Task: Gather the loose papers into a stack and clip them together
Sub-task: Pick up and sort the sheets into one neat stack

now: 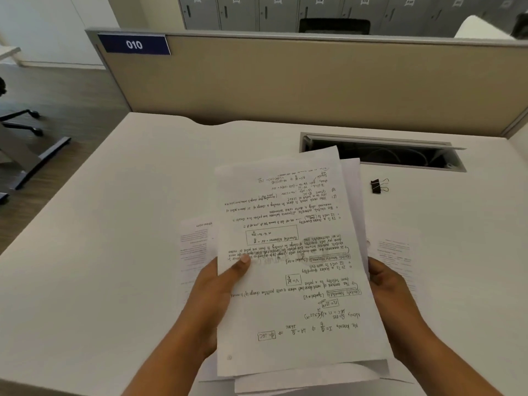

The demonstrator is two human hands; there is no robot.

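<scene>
I hold a loose stack of white papers [291, 252] above the white desk [114, 224]; the top sheet carries handwritten notes, upside down to me. My left hand [217, 292] grips the stack's left edge with the thumb on top. My right hand [391, 295] holds the right edge. The sheets are uneven, with edges sticking out at the top right and bottom. Two printed sheets lie flat on the desk underneath, one at the left [197, 247] and one at the right [397, 252]. A black binder clip [377, 186] rests on the desk beyond the stack, to the right.
An open cable slot [383, 152] with wires is set into the desk behind the papers. A beige partition [285, 81] with a blue "010" label closes the back. Chair legs [25, 124] stand on the floor at the left.
</scene>
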